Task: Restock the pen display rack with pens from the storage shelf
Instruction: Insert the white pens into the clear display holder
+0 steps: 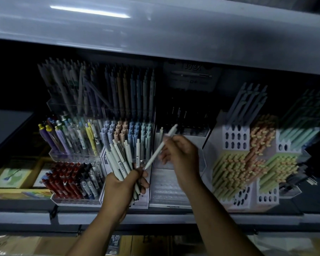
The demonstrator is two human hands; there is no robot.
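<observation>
My left hand (pixel 123 185) grips a bundle of pale green and white pens (pixel 119 161) low in the middle, their tops fanned upward. My right hand (pixel 179 154) pinches a single white pen (pixel 159 148) held slanted, its tip down near my left thumb. Both hands hover in front of a tiered clear pen display rack (pixel 172 185). One pale pen (pixel 161 134) stands in the near-bare section behind my right hand. The rack's section to the left holds rows of pastel blue, peach and green pens (pixel 127 130).
Clear bins of purple, yellow and patterned pens (pixel 70 139) and red and dark pens (pixel 70 182) stand at the left. White perforated holders with orange-capped green pens (pixel 235 169) fill the right. A grey shelf (pixel 155 30) overhangs. Yellow boxes (pixel 13 178) lie far left.
</observation>
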